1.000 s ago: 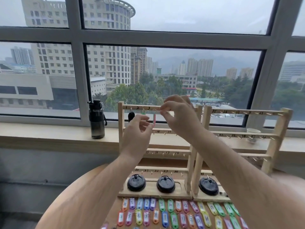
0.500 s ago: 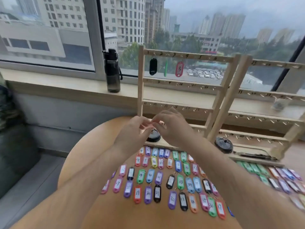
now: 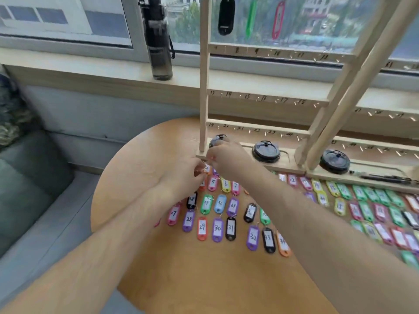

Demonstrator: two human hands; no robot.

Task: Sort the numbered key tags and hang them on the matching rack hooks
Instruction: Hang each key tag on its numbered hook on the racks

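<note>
Several coloured numbered key tags (image 3: pixel 220 203) lie in rows on the round wooden table (image 3: pixel 181 279). A wooden rack (image 3: pixel 258 130) with numbered hooks stands at the table's far edge. A black tag (image 3: pixel 226 15), a green tag (image 3: pixel 251 18) and a red tag (image 3: pixel 278 19) hang from its top row. My left hand (image 3: pixel 186 175) and my right hand (image 3: pixel 229 159) meet over the near-left corner of the rack base, both pinching an orange tag (image 3: pixel 206 169) marked 4 by its ring.
A second rack (image 3: pixel 371 152) stands to the right. Three black lids (image 3: pixel 265 151) sit in the rack bases. A dark water bottle (image 3: pixel 157 39) stands on the windowsill. A grey sofa (image 3: pixel 25 177) is at the left below the table.
My hands came down from the top row, where the red tag now hangs, to the tags on the table and picked up the orange tag. My head tilted down.
</note>
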